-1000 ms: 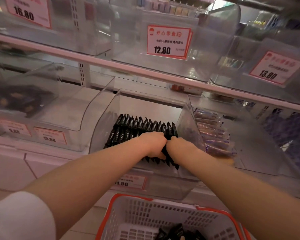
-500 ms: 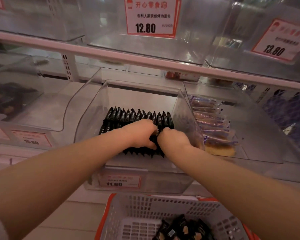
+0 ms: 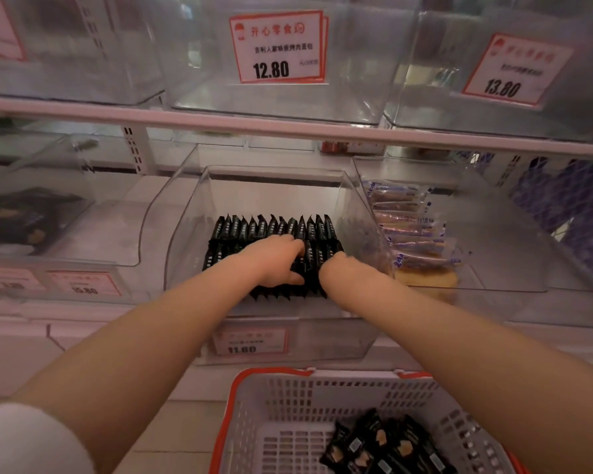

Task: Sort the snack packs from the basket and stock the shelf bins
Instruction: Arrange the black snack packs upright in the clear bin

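Bins first: the clear middle bin [image 3: 185, 241] on the lower shelf has a tidy row of black snack packs [image 3: 271, 227] standing on edge, side by side, filling the front part of it. There's an 11.80 price tag [image 3: 250, 341] on its front wall. The bin just to the right [image 3: 493, 261] holds a stack of clear-wrapped pastry packs with blue print [image 3: 408, 227], pressed up against its left wall. The bin on the left [image 3: 83, 234] has some dark packs in it, too blurry to say more. Up on the shelf above, the bins carry tags reading 12.80 [image 3: 277, 47] and 13.80 [image 3: 514, 71]; can't really tell what's inside those.

Down at the bottom there's a white plastic basket with a red rim [image 3: 254, 405], and a few more black packs [image 3: 384, 443] are lying loose in its right side.

Both hands are inside the middle bin, near each other but not touching. The left hand [image 3: 274, 260] lies on top of the black row, fingers spread a bit and thumb tucked against the front of the packs. The right hand [image 3: 339, 271] is curled at the right end of the row, touching the packs, though whether it's actually gripping one I can't tell.
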`<state>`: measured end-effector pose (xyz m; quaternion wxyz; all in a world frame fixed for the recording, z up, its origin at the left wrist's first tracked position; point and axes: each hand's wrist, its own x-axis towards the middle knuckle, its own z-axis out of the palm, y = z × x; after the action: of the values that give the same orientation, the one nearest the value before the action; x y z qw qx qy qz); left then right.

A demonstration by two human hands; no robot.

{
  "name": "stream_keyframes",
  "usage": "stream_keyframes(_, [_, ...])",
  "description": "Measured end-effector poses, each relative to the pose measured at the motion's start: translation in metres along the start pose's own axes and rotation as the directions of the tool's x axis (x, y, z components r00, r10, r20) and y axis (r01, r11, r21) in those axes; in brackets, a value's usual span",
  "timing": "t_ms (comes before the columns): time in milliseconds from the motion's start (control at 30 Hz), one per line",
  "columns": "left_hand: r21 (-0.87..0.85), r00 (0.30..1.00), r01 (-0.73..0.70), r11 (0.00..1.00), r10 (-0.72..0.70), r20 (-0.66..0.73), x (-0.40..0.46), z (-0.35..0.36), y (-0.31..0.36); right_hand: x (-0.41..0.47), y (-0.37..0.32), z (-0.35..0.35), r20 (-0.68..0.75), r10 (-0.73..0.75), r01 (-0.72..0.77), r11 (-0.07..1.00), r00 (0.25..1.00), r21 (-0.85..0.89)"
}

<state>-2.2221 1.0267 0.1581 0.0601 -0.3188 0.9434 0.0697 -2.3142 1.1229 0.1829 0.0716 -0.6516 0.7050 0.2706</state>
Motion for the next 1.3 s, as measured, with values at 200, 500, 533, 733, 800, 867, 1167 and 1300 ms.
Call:
stream_keyframes(200, [-0.01,0.992,-0.082,0.997,0.081,-0.095,-0.056,-0.034,0.013,-0.052,0.017,-0.021,-0.273,-0.038,0.11,0.961,0.961,0.255])
stream_keyframes(500, [0.055,0.868,-0.393,0.918,0.39,-0.308,-0.123,0.007,0.107,-0.132,0.052,0.079,-0.56,0.014,0.302,0.83,0.829,0.468])
stream_keyframes(533, [0.05,0.893,-0.387,0.921,0.387,-0.228,-0.119,0.024,0.115,-0.128,0.054,0.097,-0.495,0.015,0.268,0.826,0.869,0.496])
stream_keyframes(733, [-0.03,0.952,-0.258,0.966,0.26,0.164,-0.088,0.14,0.148,-0.101,0.074,0.213,-0.112,0.004,0.066,0.788,0.994,0.612])
stream_keyframes(800, [-0.08,0.941,-0.204,0.976,0.218,0.26,-0.084,0.177,0.158,-0.096,0.075,0.253,0.001,-0.031,0.024,0.782,1.0,0.623])
stream_keyframes(867, [-0.12,0.916,-0.169,0.978,0.201,0.346,-0.082,0.211,0.168,-0.091,0.074,0.29,0.132,-0.086,-0.017,0.773,0.988,0.634])
stream_keyframes(1167, [-0.165,0.773,0.006,0.986,0.101,0.627,-0.082,0.332,0.196,-0.067,0.049,0.434,0.317,-0.089,-0.141,0.761,0.944,0.634])
stream_keyframes(1300, [-0.209,0.77,0.191,0.959,-0.014,0.638,-0.082,0.374,0.199,-0.037,0.033,0.452,0.178,-0.07,-0.072,0.724,0.982,0.686])
